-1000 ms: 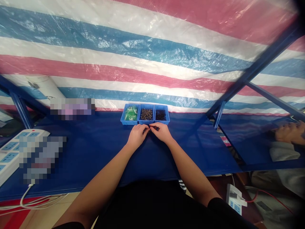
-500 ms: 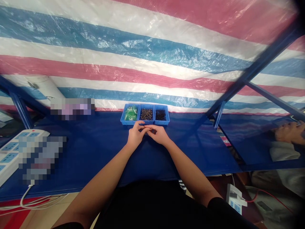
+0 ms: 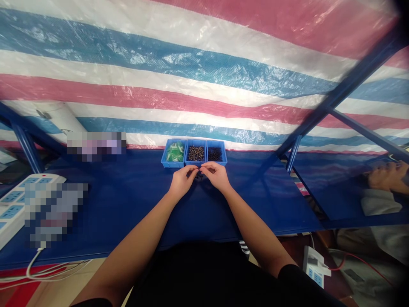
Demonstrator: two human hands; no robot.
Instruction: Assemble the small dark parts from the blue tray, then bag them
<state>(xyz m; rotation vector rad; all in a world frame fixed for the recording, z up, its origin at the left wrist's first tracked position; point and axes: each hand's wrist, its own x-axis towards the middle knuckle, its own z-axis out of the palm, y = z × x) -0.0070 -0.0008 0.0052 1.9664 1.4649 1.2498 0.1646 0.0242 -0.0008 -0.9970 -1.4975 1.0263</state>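
Close work beside blue bins (image 3: 173, 164)
Left hand (image 3: 182, 178) and right hand (image 3: 217, 175) almost meet, grip indiscernible; bins probably near for reach.

A big striped sheet (image 3: 191, 89) hangs behind the blue bench (image 3: 121, 192). A long white power strip (image 3: 15, 217) lies on the bench's left end. At the bench's back left is what may be a white roll (image 3: 65, 118). Past the bench's right end is another person's grey sleeve (image 3: 380, 202). A red wire (image 3: 347, 255) runs below that same end.
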